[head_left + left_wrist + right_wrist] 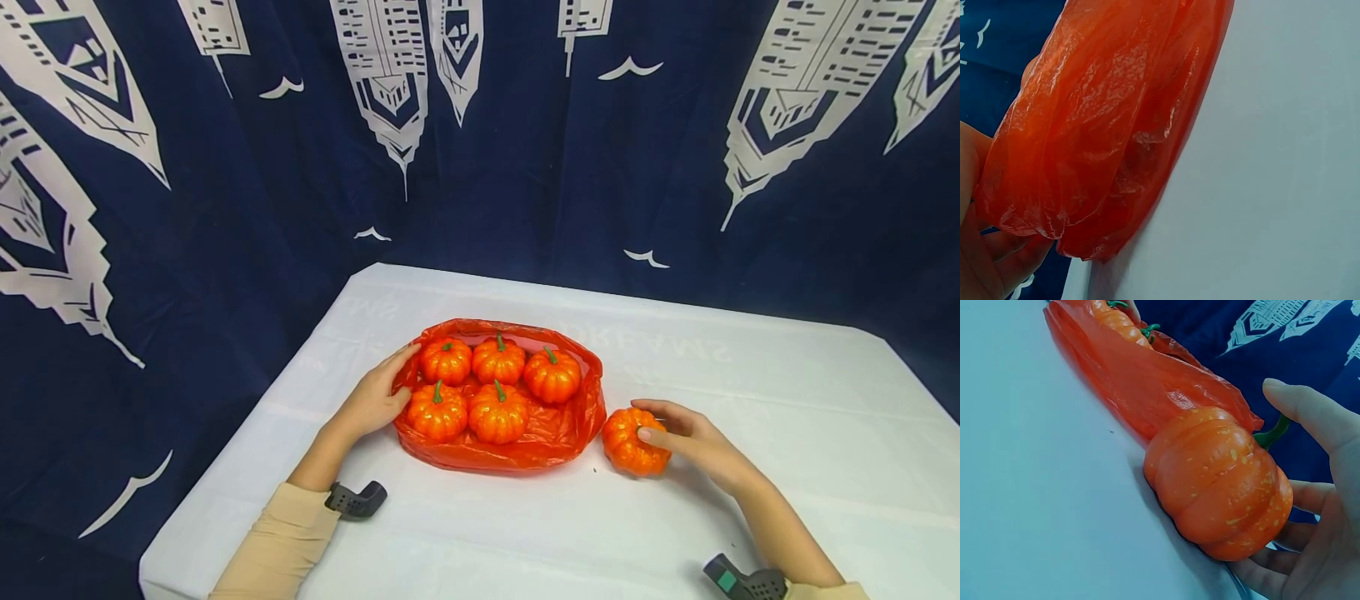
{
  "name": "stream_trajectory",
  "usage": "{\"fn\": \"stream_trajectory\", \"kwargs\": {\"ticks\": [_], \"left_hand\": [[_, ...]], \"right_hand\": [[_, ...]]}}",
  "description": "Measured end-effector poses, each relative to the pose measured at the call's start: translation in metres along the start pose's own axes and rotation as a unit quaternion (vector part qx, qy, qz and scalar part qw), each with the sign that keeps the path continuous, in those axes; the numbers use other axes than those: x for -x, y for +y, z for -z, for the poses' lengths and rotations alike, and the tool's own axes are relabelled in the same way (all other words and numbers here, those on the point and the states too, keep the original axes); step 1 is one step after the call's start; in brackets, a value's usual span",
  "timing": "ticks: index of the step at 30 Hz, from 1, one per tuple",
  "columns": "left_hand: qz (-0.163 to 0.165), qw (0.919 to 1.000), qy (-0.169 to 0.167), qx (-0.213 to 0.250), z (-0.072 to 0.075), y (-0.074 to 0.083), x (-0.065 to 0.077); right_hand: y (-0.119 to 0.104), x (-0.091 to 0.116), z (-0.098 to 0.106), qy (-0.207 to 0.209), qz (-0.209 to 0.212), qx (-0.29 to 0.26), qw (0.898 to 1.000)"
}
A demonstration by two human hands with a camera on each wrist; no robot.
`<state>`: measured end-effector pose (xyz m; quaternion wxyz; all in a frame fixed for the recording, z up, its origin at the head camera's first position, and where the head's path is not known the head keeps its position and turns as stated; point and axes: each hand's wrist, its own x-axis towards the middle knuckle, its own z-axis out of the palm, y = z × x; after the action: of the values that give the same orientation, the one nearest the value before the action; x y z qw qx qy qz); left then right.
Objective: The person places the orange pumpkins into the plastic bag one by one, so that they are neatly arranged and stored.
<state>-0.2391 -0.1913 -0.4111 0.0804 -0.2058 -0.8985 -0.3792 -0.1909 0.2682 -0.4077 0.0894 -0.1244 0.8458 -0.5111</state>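
A wide-mouthed red plastic bag [480, 457] sits on the table with several small orange pumpkins [498, 413] inside, their green stems mostly up. At the bag's left rim, my left hand [378, 396] rests with fingers extended along the side; the left wrist view shows its fingers partly behind the crinkled plastic [1085, 125]. Just right of the bag, a single pumpkin [1216, 484] lies tilted, its green stem toward my right hand [697, 442]. That hand spreads around the pumpkin, fingers along its far side, while the thumb [1304, 406] stands apart above the stem.
A white cloth covers the table [480, 533], its far edge running up to a dark blue curtain [510, 200] with white building prints. Dark bands with small devices [356, 500] circle both wrists, the right one low over the table's front.
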Motion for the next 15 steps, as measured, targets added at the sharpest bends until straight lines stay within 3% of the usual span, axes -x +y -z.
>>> {"fn": "stream_trajectory", "kwargs": {"ticks": [8,15], "left_hand": [[-0.002,1.0,0.002,0.001,-0.0005,-0.0005,0.0],[-0.002,1.0,0.003,0.003,-0.0004,-0.0008,-0.0003]], "right_hand": [[0.0033,-0.0006,-0.0014,0.017,0.012,-0.012,1.0],[0.0036,-0.0013,-0.0022,0.036,-0.004,-0.004,0.999]]}}
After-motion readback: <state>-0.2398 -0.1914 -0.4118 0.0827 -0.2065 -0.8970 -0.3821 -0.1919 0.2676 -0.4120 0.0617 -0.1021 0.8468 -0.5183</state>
